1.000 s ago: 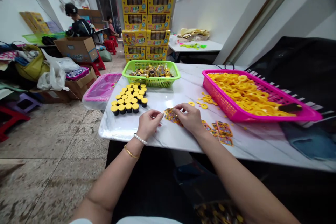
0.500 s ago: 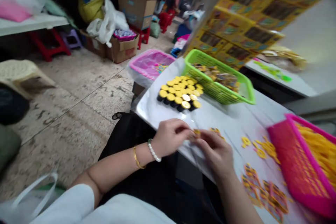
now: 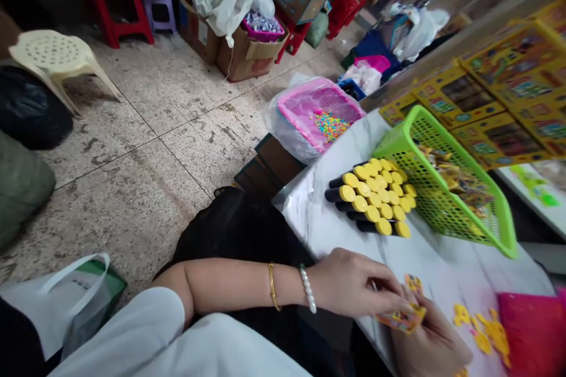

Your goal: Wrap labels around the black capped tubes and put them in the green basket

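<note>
My left hand (image 3: pixel 354 283), with a pearl bracelet and a gold bangle at its wrist, pinches a small yellow-orange printed card (image 3: pixel 400 319). Close against it, my right hand (image 3: pixel 431 336) has its fingers closed at the same card, partly hidden behind it. Another small printed piece (image 3: pixel 413 283) shows just beyond the fingers. Behind the hands, a cluster of black tubes with yellow caps (image 3: pixel 374 194) stands on the marbled white table (image 3: pixel 318 230). Small yellow plastic pieces (image 3: pixel 484 330) lie right of my right hand.
A green basket (image 3: pixel 442 212) of wrapped packets stands beside the tubes, with yellow printed boxes (image 3: pixel 499 106) stacked behind. A magenta basket (image 3: pixel 533 330) is at the right edge. Past the table corner sits a pink basket (image 3: pixel 300 112) of colourful bits. A cream stool (image 3: pixel 57 53) stands on the floor.
The view has swung left, so the table and hands appear further right and lower. The printed card between my hands now shows more of its face.
</note>
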Action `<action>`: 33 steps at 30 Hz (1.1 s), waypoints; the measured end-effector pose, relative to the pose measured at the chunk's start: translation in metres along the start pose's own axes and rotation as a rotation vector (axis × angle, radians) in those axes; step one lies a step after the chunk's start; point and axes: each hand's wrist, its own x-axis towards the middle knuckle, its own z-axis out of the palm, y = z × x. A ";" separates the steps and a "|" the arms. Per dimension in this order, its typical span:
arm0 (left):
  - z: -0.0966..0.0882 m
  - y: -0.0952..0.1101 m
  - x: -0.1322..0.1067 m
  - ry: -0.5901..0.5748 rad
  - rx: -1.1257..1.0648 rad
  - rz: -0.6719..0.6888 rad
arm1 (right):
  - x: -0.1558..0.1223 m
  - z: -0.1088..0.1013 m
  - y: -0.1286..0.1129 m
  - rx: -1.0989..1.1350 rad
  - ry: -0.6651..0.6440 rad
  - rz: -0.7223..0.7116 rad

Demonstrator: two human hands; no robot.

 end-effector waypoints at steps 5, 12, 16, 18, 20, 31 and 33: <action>-0.005 0.009 -0.002 -0.032 -0.261 -0.218 | 0.002 0.000 -0.016 0.024 -0.037 0.028; -0.012 0.024 0.006 -0.013 -0.247 -0.381 | 0.005 0.005 -0.027 0.124 -0.003 0.077; -0.011 0.027 0.005 0.017 -0.138 -0.340 | 0.005 0.009 -0.023 0.243 -0.023 0.107; -0.011 0.028 0.003 0.042 -0.080 -0.329 | 0.006 0.010 -0.022 0.326 -0.069 0.118; -0.010 0.029 0.002 0.069 -0.034 -0.321 | 0.006 0.009 -0.024 0.417 -0.151 0.118; 0.001 0.034 -0.010 0.232 0.124 -0.233 | 0.005 -0.023 -0.052 0.639 -0.526 0.041; 0.008 0.037 -0.017 0.296 0.100 -0.243 | 0.002 -0.024 -0.046 0.643 -0.402 0.066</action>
